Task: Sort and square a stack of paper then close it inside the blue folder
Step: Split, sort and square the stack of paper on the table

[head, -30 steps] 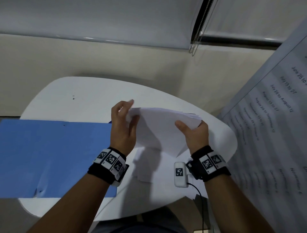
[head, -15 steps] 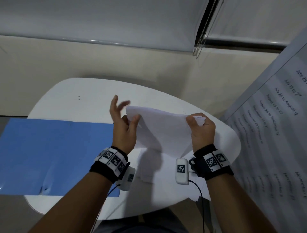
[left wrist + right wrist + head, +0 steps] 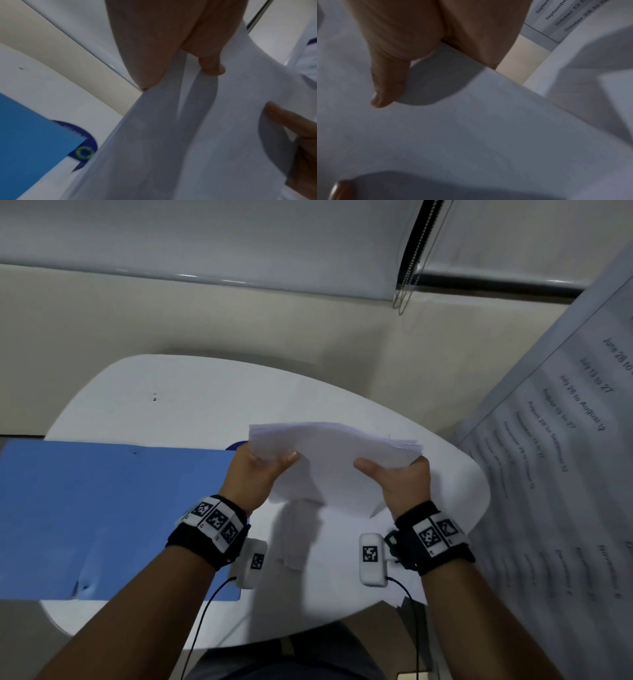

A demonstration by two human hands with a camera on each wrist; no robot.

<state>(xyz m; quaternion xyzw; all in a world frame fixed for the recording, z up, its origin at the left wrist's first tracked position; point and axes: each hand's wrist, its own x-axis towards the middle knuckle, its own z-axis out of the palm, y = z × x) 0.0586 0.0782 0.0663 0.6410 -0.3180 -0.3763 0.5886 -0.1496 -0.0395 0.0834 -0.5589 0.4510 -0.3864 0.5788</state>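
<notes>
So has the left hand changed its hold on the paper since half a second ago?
Yes. The left hand now grips the paper stack; its fingers had been spread open.

Tabletop [image 3: 191, 405]: white, rounded, with a small dark speck near its far left.
Wall [image 3: 205, 320]: cream, plain, behind the tabletop.
Blind [image 3: 205, 237]: pale grey, hung above the wall, bead cord [image 3: 409, 268] dangling.
Printed schedule [image 3: 565, 457]: dated sheet at right.

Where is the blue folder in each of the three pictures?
Head: blue folder lies open at the left, on the white table.
Left wrist: lower left corner.
Right wrist: not in it.
Shared landmark: the paper stack both hands hold.
</notes>
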